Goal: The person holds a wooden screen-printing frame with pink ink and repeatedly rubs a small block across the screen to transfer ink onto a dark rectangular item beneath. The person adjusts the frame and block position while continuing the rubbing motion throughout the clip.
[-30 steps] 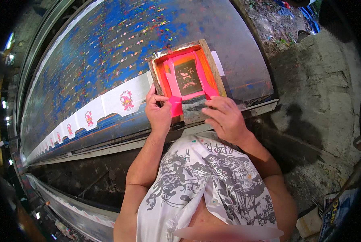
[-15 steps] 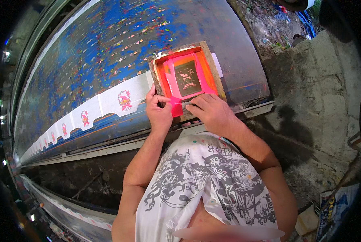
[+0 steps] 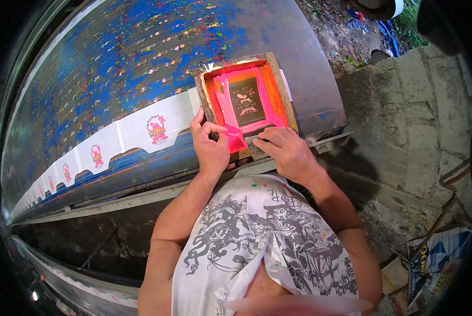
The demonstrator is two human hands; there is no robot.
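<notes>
A wooden screen printing frame (image 3: 284, 100) with bright pink ink around its dark stencil window lies on the printing table, over the right end of a row of white cloth pieces. My left hand (image 3: 210, 141) is closed at its near left corner, a finger along its left side. Thumb and forefinger touch a flat pink-coated piece (image 3: 237, 141) there; whether it is a squeegee I cannot tell. My right hand (image 3: 287, 150) grips the near wooden edge, fingertips bunched together. The frame hides the cloth beneath it.
White cloth pieces (image 3: 154, 129) with pink printed motifs run leftward along the near edge of the long blue-stained table (image 3: 141, 58). A rail (image 3: 141, 194) borders the table. Concrete floor (image 3: 404, 105) lies to the right, with a printed sack (image 3: 439, 263) at lower right.
The view has shifted slightly, so the printed cloth pieces sit further left. The pink-coated piece has tilted a little at the near left corner. Both hands stay at the frame.
</notes>
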